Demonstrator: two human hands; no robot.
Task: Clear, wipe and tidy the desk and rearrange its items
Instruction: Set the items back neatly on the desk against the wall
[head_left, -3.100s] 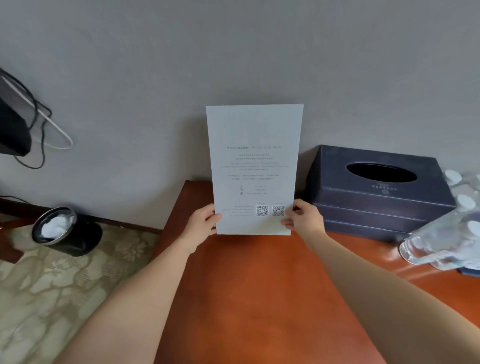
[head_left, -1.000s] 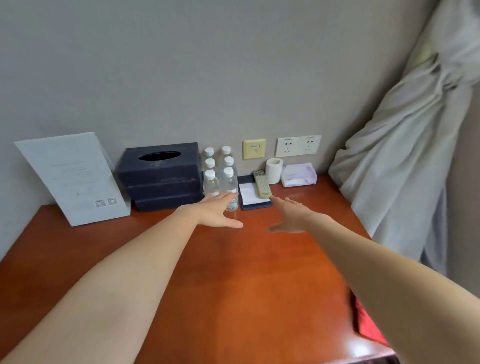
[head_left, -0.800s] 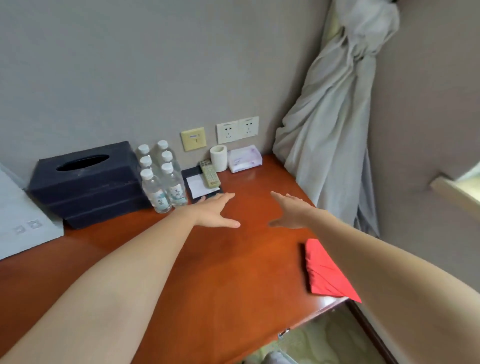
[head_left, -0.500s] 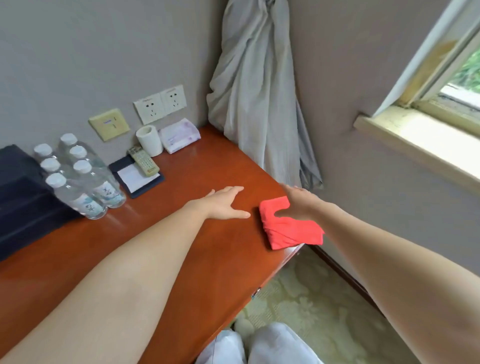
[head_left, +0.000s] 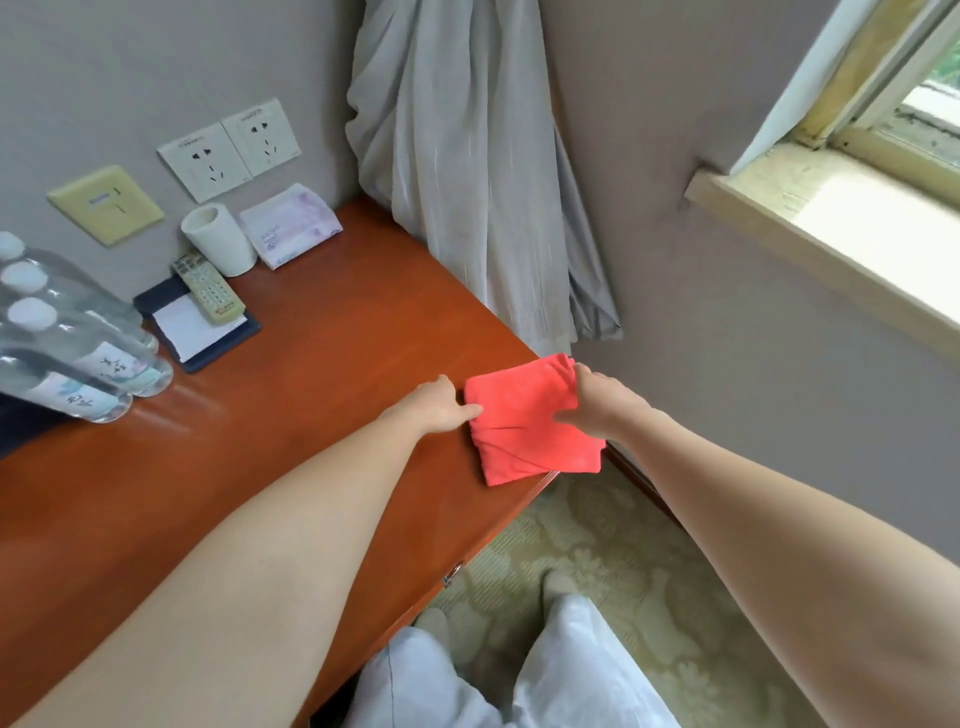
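Fingers (head_left: 582, 376) of the right hand (head_left: 597, 408) pinch the far edge of the red cloth (head_left: 524, 431), which overhangs the near right corner of the desk (head_left: 311, 415), while the left hand (head_left: 436, 405) touches its left edge, grip unclear, so a loose tug could drop it onto the floor (head_left: 597, 545)

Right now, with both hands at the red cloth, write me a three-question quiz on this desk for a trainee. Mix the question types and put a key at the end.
1. True or false: the left hand and the right hand both touch the red cloth.
2. Multiple choice: what lies on the notepad?
A. remote control
B. paper roll
C. tissue packet
3. Short answer: what hangs by the far right corner of the desk?

Key
1. True.
2. A.
3. The grey curtain.
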